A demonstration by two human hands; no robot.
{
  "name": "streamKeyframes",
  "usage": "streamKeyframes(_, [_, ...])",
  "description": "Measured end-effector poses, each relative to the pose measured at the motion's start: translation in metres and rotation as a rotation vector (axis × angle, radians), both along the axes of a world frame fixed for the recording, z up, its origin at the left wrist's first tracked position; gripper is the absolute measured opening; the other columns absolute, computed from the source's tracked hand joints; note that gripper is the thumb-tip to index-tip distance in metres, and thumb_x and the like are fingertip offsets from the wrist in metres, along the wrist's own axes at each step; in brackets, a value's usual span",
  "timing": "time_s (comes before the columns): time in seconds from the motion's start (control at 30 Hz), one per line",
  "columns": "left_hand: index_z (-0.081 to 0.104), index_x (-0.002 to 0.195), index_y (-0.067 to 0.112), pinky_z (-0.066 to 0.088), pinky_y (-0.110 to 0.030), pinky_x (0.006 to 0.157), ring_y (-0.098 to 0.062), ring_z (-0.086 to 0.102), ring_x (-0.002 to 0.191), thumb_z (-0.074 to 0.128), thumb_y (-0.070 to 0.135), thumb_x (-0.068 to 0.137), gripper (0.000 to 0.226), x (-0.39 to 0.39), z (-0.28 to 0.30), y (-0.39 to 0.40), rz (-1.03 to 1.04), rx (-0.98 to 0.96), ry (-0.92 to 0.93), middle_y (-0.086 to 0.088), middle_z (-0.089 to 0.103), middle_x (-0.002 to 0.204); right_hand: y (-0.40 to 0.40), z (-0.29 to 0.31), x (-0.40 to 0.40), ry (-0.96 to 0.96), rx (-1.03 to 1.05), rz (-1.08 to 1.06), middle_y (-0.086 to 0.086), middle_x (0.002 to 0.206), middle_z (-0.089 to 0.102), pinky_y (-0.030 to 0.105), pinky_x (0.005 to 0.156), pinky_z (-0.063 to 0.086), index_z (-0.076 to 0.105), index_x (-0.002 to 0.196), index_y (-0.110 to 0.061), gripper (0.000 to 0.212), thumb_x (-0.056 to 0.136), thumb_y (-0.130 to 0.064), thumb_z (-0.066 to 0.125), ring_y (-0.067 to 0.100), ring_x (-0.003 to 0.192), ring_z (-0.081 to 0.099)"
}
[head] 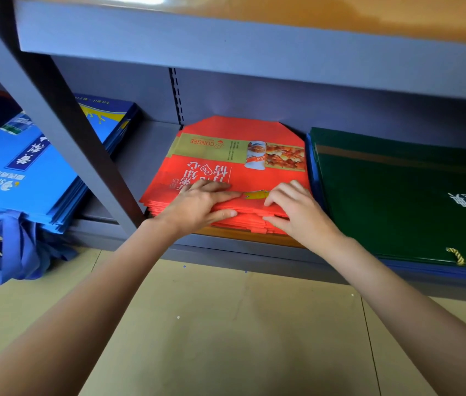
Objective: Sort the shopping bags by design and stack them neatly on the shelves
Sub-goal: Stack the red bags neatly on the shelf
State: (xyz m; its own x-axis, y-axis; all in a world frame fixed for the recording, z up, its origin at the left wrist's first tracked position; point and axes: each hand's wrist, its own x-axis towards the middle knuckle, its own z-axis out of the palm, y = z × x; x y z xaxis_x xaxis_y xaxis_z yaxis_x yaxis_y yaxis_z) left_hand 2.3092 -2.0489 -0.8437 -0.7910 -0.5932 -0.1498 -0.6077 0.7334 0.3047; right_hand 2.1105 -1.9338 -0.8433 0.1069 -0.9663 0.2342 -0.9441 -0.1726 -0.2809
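Observation:
A stack of flat red shopping bags (226, 167) with a gold band and a food picture lies in the middle of the lower shelf (157, 155). My left hand (200, 207) holds the stack's front edge, fingers on top and thumb against the front below. My right hand (291, 210) grips the same edge just to the right, fingers bent over the top bag and thumb under it. To the left lies a pile of blue bags (26, 172), their blue handles (12, 247) hanging over the shelf front. A pile of dark green bags (397, 195) lies on the right.
A slanted grey shelf post (63, 118) crosses in front of the blue pile. The upper shelf board (254, 50) overhangs closely above. Beige floor (226, 324) spreads below the shelf. The green pile almost touches the red stack; a gap separates red from blue.

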Motion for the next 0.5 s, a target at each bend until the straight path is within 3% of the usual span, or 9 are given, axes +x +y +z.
streamKeyframes(0.07, [0.037,0.139,0.042,0.02,-0.044,0.112,-0.019,0.024,0.136,0.045,0.053,0.089,0.052,0.0,0.0,-0.002,-0.003,0.012,0.016,0.01,0.032,0.149,0.001,0.006,-0.004,-0.155,0.122,-0.035,-0.005,0.103,0.053,0.031,0.086,0.038,0.061,0.096,-0.014,0.029,0.077,-0.031,0.073,0.015,0.1,0.042])
streamKeyframes(0.17, [0.035,0.14,0.043,0.02,-0.042,0.111,-0.018,0.023,0.136,0.044,0.054,0.089,0.053,-0.001,-0.001,-0.001,-0.001,-0.023,-0.013,0.011,0.03,0.15,-0.003,0.018,-0.009,-0.289,0.217,-0.053,-0.008,0.101,0.056,0.027,0.088,0.04,0.066,0.095,-0.019,0.027,0.075,-0.036,0.074,0.011,0.099,0.049])
streamKeyframes(0.23, [0.034,0.14,0.042,0.02,-0.041,0.111,-0.018,0.024,0.136,0.045,0.061,0.087,0.058,-0.001,-0.001,0.0,-0.018,-0.035,-0.039,0.01,0.029,0.15,-0.005,0.021,-0.011,-0.3,0.25,-0.053,-0.008,0.101,0.057,0.03,0.093,0.041,0.069,0.093,-0.02,0.02,0.076,-0.03,0.074,0.012,0.099,0.052])
streamKeyframes(0.3, [0.041,0.138,0.036,0.021,-0.036,0.114,-0.018,0.029,0.136,0.045,0.067,0.083,0.064,0.002,0.005,-0.002,-0.043,0.082,0.007,0.006,0.034,0.148,-0.006,0.019,-0.01,-0.27,0.295,-0.052,-0.01,0.102,0.054,0.031,0.095,0.04,0.068,0.092,-0.023,0.016,0.078,-0.028,0.073,0.013,0.102,0.049])
streamKeyframes(0.4, [0.057,0.127,0.023,0.028,-0.012,0.098,-0.007,0.047,0.122,0.048,0.038,0.096,0.036,0.013,0.03,-0.018,0.041,0.259,0.176,0.009,0.054,0.13,-0.007,0.017,-0.008,-0.212,0.323,-0.049,-0.01,0.103,0.051,0.028,0.094,0.035,0.064,0.091,-0.022,0.017,0.079,-0.03,0.072,0.011,0.103,0.044])
streamKeyframes(0.47, [0.059,0.125,0.022,0.029,-0.009,0.088,-0.004,0.048,0.114,0.051,0.025,0.095,0.031,0.025,0.043,-0.034,0.076,0.208,0.091,0.01,0.056,0.124,-0.008,0.019,-0.006,-0.166,0.317,-0.039,-0.007,0.104,0.051,0.027,0.101,0.028,0.062,0.091,-0.02,0.018,0.079,-0.03,0.072,0.012,0.102,0.044])
streamKeyframes(0.5, [0.058,0.126,0.022,0.028,-0.01,0.09,-0.008,0.048,0.118,0.055,0.024,0.093,0.033,0.029,0.045,-0.04,0.053,0.214,0.016,0.007,0.055,0.127,-0.009,0.021,-0.005,-0.161,0.315,-0.037,-0.006,0.105,0.051,0.028,0.105,0.024,0.061,0.091,-0.019,0.02,0.079,-0.031,0.072,0.011,0.103,0.042])
